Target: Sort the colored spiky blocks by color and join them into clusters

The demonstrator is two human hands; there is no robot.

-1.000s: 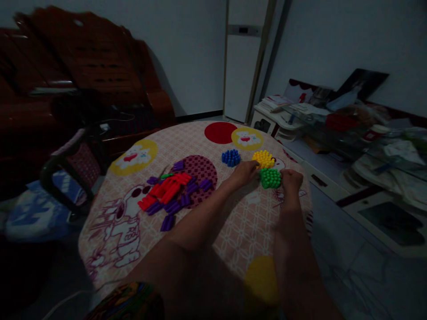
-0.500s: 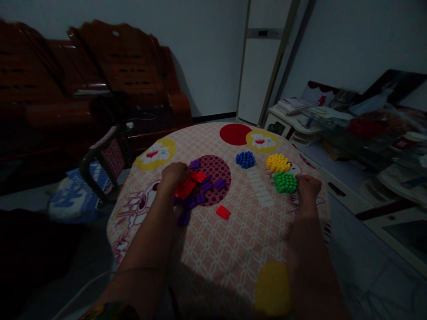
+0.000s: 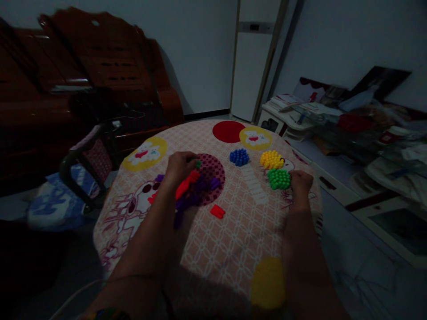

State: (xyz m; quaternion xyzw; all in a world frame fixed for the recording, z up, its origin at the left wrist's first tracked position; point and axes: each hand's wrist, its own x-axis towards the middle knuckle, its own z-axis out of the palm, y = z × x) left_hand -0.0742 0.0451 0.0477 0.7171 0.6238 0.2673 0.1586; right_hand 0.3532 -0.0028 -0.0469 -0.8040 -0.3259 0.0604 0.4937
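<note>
My left hand (image 3: pixel 181 168) pinches a small green building block (image 3: pixel 198 164) above a loose pile on the table. In that pile lie red blocks (image 3: pixel 183 189) and purple blocks (image 3: pixel 200 189), partly hidden behind my wrist and forearm. One red block (image 3: pixel 218 211) lies apart, to the right of the pile. At the right, my right hand (image 3: pixel 302 181) is closed against the edge of a green block cluster (image 3: pixel 279 178); its fingertips are partly hidden. Behind that cluster sits a yellow cluster (image 3: pixel 271 159), and a blue cluster (image 3: pixel 239 157) stands farther left.
A patterned cloth covers the round table (image 3: pixel 227 253). A folding chair (image 3: pixel 90 164) stands close at its left edge, with a wooden bench (image 3: pixel 110 66) behind. Along the right wall runs a low cabinet (image 3: pixel 333 173) with papers and bags on it.
My left hand has risen from the pile and moved right, now with a green block in its fingers. My right hand stays at the green cluster. The view has shifted slightly.
</note>
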